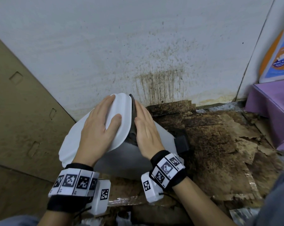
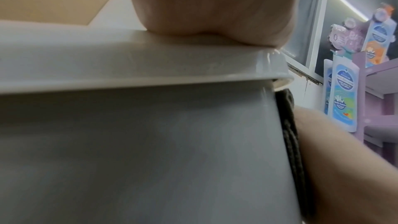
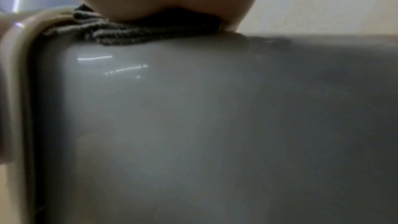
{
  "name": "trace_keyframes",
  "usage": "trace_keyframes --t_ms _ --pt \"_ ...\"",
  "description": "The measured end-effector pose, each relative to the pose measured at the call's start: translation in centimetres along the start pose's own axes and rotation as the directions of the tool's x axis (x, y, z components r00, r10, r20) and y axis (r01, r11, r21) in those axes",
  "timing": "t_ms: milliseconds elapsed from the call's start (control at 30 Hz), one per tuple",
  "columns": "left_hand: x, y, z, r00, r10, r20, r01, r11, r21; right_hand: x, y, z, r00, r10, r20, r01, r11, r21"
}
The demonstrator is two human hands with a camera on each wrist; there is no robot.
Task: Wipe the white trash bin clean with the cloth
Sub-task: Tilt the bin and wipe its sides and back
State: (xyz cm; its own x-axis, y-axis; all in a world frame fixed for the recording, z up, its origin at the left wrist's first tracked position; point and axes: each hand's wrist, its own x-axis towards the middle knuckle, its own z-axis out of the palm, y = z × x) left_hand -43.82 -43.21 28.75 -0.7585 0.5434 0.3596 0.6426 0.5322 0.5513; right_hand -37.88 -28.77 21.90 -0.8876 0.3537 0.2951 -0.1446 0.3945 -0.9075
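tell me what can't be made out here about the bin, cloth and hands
- Cloth: mostly hidden under the right hand in the head view; its full extent is unknown.
- White trash bin: its base is hidden behind the wrists, and the inside is covered by the lid.
- Left hand: the left wrist view shows only its heel, no fingers.
- Dirt on the bin wall: too blurred in both wrist views.

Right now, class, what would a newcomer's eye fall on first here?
The white trash bin lies tilted at the centre, the left hand flat on its lid. The right hand presses a dark cloth against its side. Behind, brown stains streak the wall down to the grimy floor.
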Motion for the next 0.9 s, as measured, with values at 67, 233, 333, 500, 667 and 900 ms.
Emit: trace_keyframes --t_ms 67,233,333,500,667,900 --pt "0.1 -0.3 0.0 1.000 -0.003 -0.003 0.003 1.000 -0.011 -0.3 1.1 -0.2 1.000 0.017 0.015 -0.017 1.000 0.011" --pt "0.3 -1.1 -0.6 1.000 -0.016 -0.012 0.015 0.999 -0.051 -1.9 4.9 -1.1 0.989 0.146 -0.001 -0.146 0.989 0.005" --pt "0.3 -1.3 -0.9 1.000 -0.027 -0.012 0.026 0.998 -0.059 -2.9 7.2 -1.7 0.964 0.262 -0.033 -0.262 0.965 0.009" --pt "0.2 -1.1 -0.9 1.000 -0.028 -0.014 0.027 0.998 -0.058 -3.7 8.1 -2.5 0.935 0.351 -0.044 -0.351 0.936 0.009" --pt "0.2 -1.1 -0.9 0.999 -0.035 -0.022 0.034 0.998 -0.044 -3.2 7.9 -2.5 0.937 0.345 -0.054 -0.346 0.938 -0.008" --pt "0.0 -0.6 -0.5 1.000 -0.008 -0.027 0.008 1.000 -0.003 -1.1 3.8 -1.5 0.961 0.274 -0.022 -0.275 0.961 -0.019"
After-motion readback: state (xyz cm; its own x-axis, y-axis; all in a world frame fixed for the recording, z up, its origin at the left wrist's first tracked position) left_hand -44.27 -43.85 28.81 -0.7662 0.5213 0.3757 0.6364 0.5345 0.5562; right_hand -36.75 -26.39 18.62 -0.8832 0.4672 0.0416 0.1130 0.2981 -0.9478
